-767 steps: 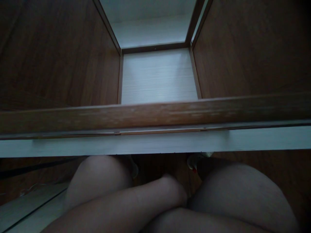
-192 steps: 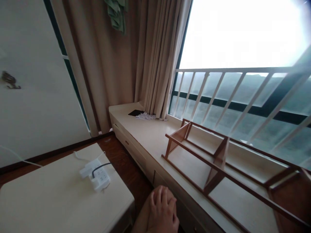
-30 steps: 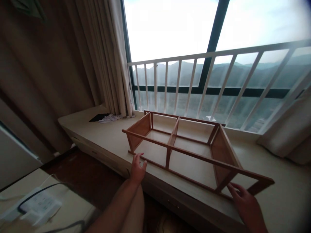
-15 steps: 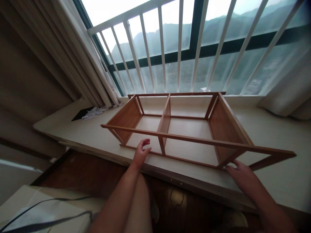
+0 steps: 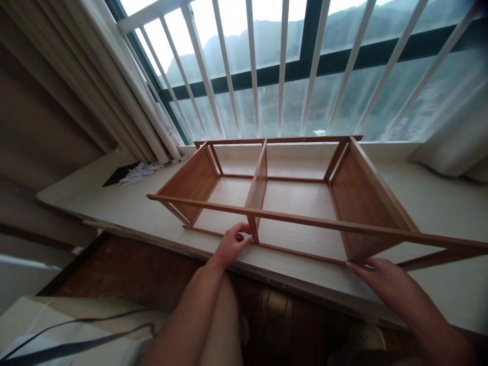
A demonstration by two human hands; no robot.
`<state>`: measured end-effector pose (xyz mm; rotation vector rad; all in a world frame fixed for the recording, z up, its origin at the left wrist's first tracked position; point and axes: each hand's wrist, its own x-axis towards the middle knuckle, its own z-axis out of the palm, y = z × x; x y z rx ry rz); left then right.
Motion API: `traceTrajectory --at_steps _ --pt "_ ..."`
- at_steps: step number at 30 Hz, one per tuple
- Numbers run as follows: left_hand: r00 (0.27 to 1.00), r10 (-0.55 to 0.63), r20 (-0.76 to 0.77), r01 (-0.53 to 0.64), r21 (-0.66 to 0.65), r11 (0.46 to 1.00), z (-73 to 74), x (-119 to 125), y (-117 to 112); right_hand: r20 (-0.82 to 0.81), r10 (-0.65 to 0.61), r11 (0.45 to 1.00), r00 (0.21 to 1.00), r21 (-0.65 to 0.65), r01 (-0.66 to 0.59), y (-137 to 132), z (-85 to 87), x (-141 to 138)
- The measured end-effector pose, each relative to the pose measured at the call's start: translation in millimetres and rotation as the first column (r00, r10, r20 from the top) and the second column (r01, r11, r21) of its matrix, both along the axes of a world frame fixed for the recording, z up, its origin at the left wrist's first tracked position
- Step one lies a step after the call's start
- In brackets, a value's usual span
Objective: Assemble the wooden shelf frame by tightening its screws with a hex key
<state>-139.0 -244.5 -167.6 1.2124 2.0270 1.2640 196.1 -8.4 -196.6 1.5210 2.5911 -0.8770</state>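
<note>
A brown wooden shelf frame (image 5: 362,198) with one middle divider lies on its back on the pale window ledge (image 5: 438,203). My left hand (image 5: 231,245) is curled around the frame's near bottom rail, right beside the foot of the divider. My right hand (image 5: 377,278) lies low at the frame's near right corner. Its fingers are stretched out and the fingertips touch the corner where the right side panel meets the bottom rail. The long upper front rail runs across above both hands.
White window bars (image 5: 282,66) stand close behind the frame. Beige curtains hang at the left (image 5: 125,101) and right (image 5: 453,142). A crumpled white cloth (image 5: 143,170) and a dark patch (image 5: 118,175) lie on the ledge's left end. A black cable (image 5: 76,340) crosses a white surface below left.
My left hand moved right and closed on the bottom rail by the divider. My right hand stays at the near right corner. The view tipped slightly lower and closer to the frame.
</note>
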Motion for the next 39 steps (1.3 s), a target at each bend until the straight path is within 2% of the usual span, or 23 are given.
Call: traceTrajectory --at_steps 7,13,19,25,30,39 --pt "0.98 -0.004 -0.198 -0.007 -0.059 0.998 0.5 6.9 -2.0 -0.024 -0.021 1.0 0.999 -0.021 0.021 -4.2 -0.5 -2.3" --pt "0.889 0.016 -0.458 -0.115 -0.191 0.975 -2.8 17.3 1.3 -0.042 -0.041 0.999 0.998 -0.014 0.041 -4.6 -5.8 -6.1" --pt "0.848 0.016 -0.53 -0.146 -0.204 0.968 -5.6 20.9 1.5 0.008 -0.061 0.998 0.998 0.031 0.06 -11.5 2.2 -11.3" --pt "0.774 0.038 -0.632 -0.229 -0.224 0.947 -4.3 32.6 4.1 0.081 -0.071 0.997 0.994 -0.003 0.072 -28.0 18.3 -17.9" --pt "0.735 0.028 -0.678 -0.244 -0.225 0.943 -2.2 41.7 2.7 0.069 -0.066 0.998 0.995 0.019 0.064 -41.1 29.1 -20.5" --pt "0.698 0.047 -0.714 -0.236 -0.168 0.957 9.8 57.5 -10.0 0.1 -0.116 0.992 0.988 0.068 0.109 -57.8 45.0 -11.9"
